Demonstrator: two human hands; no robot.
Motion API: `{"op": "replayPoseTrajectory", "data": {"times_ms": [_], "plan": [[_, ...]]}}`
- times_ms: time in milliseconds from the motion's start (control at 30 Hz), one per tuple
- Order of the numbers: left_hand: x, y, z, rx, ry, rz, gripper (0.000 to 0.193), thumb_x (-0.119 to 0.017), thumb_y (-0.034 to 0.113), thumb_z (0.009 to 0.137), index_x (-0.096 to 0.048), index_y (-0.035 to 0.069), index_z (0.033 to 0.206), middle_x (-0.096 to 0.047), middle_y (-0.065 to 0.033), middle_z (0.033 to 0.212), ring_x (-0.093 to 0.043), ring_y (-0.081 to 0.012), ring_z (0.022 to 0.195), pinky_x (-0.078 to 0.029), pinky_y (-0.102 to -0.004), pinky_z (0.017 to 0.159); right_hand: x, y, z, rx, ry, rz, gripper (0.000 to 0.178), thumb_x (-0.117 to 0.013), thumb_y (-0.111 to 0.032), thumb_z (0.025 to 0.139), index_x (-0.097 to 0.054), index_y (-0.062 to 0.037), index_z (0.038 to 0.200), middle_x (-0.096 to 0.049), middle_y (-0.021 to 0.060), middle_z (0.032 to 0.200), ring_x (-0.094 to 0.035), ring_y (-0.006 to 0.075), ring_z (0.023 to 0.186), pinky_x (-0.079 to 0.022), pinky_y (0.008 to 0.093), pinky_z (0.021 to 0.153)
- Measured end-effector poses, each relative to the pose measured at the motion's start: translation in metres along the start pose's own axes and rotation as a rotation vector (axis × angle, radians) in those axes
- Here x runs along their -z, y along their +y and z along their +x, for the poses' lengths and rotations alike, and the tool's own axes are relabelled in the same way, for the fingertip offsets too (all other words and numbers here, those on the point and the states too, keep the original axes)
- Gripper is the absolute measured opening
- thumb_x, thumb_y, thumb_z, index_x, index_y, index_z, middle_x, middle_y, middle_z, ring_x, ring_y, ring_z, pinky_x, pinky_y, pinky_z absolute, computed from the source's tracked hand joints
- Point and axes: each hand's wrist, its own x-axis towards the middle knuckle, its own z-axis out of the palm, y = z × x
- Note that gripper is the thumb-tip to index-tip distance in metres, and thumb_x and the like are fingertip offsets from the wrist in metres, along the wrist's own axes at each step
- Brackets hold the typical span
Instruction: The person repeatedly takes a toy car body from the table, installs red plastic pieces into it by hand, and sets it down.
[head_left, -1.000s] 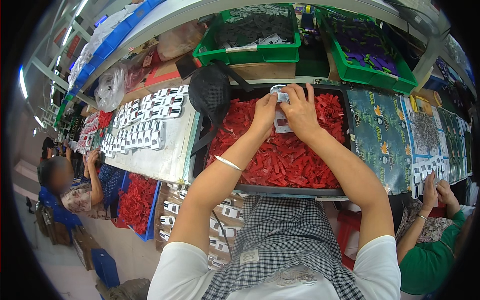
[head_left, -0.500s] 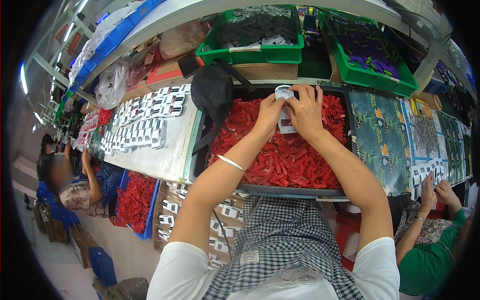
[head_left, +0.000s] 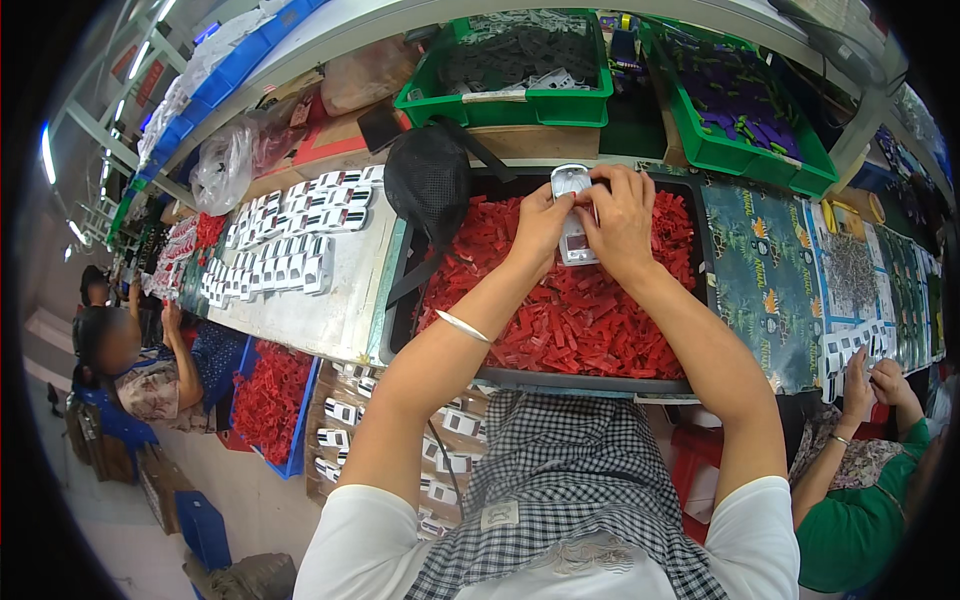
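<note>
Over a heap of red plastic pieces (head_left: 590,330) in a black tray (head_left: 590,382), I hold a white toy car body (head_left: 577,247) lengthwise, hollow side up at its far end. My left hand (head_left: 545,225) grips its left edge between thumb and fingers. From the right, my right hand (head_left: 622,215) closes on the middle of the car body with bent fingers. Whether a small piece lies under those right fingertips is hidden.
Rows of white toy cars (head_left: 290,262) stand on the left table. A black mesh bag (head_left: 427,180) overhangs the tray's left corner. Green bins (head_left: 535,108) sit behind. A co-worker's hands (head_left: 868,385) work at right; another person sits left, beside a blue crate (head_left: 300,425).
The car body has tilted slightly, showing more of its hollow far end. My right hand has shifted a little to the right, its fingers more bent.
</note>
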Motion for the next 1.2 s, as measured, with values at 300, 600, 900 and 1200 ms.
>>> {"op": "replayPoseTrajectory", "data": {"times_ms": [300,600,900,1200], "plan": [[0.002,-0.003,0.002,-0.039,-0.069,0.077,0.024,-0.051,0.004,0.089,-0.056,-0.005,0.11,-0.063,-0.0082,0.097,-0.059,-0.0127,0.085,-0.047,-0.0267,0.076,-0.008,0.013,0.001,-0.309,-0.058,0.375,0.045,-0.072,-0.014,0.07,-0.056,-0.0029,0.11,-0.057,0.0137,0.111,-0.056,0.0285,0.099,-0.043,0.0382,0.083],[0.0,-0.007,0.005,-0.401,0.005,0.436,0.022,-0.056,0.006,0.083,-0.056,-0.005,0.102,-0.064,-0.0118,0.078,-0.06,-0.014,0.069,-0.048,-0.0293,0.064,-0.011,0.024,0.002,-0.518,-0.194,0.967,0.027,-0.065,-0.013,0.077,-0.064,0.0055,0.096,-0.066,0.0089,0.079,-0.058,0.0101,0.073,-0.046,0.026,0.065],[-0.011,0.009,-0.008,-0.421,0.04,0.604,0.022,-0.056,0.007,0.083,-0.056,-0.006,0.1,-0.064,-0.0143,0.075,-0.061,-0.0172,0.065,-0.047,-0.0308,0.061,-0.009,0.028,0.001,-0.564,-0.191,0.97,0.019,-0.065,-0.012,0.08,-0.066,0.0056,0.086,-0.061,0.0023,0.065,-0.053,0.0061,0.059,-0.041,0.0238,0.053],[-0.01,0.008,-0.011,-0.41,0.068,0.614,0.023,-0.056,0.007,0.082,-0.057,-0.006,0.101,-0.064,-0.0159,0.075,-0.061,-0.0173,0.064,-0.047,-0.031,0.06,-0.003,0.02,0.0,-0.518,-0.185,0.857,0.019,-0.065,-0.013,0.081,-0.065,0.0051,0.081,-0.06,0.0036,0.062,-0.054,0.0075,0.056,-0.04,0.0249,0.051]]}}
